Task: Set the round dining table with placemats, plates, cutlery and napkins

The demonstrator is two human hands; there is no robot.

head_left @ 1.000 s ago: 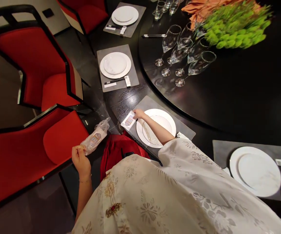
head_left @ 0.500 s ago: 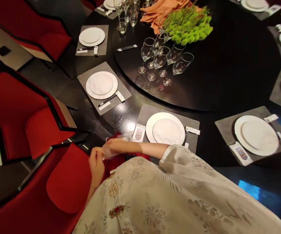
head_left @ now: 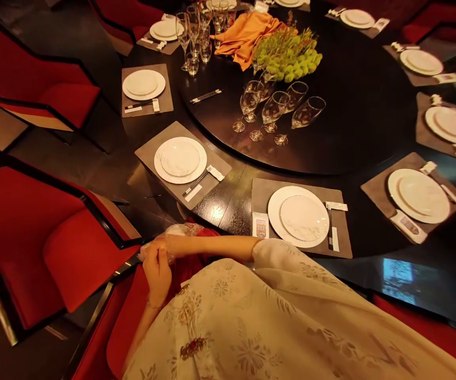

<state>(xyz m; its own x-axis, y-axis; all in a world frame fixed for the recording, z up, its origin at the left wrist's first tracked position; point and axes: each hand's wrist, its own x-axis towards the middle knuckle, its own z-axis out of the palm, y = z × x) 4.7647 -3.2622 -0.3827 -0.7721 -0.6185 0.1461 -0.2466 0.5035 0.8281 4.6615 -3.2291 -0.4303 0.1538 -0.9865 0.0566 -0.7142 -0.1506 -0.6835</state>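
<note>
My left hand (head_left: pixel 157 272) grips a crumpled clear plastic packet (head_left: pixel 180 230) in front of my body. My right hand (head_left: pixel 171 246) reaches across from its cream sleeve, with its fingers on the same packet. The packet's contents are hidden by the wrap and my fingers. A small printed card (head_left: pixel 260 226) lies on the grey placemat (head_left: pixel 262 192), to the left of a white plate (head_left: pixel 304 217). A dark red cloth (head_left: pixel 184 274) shows below my hands.
A red chair (head_left: pixel 81 258) stands close on my left. The black round table (head_left: pixel 354 105) carries a turntable with wine glasses (head_left: pixel 273 111), a green floral arrangement (head_left: pixel 287 55) and an orange napkin (head_left: pixel 247 39). Several place settings surround it.
My right hand has left the placemat and moved to the packet, leaving the card by the plate. My left hand has drawn closer to my body. The view has tilted up, showing more table.
</note>
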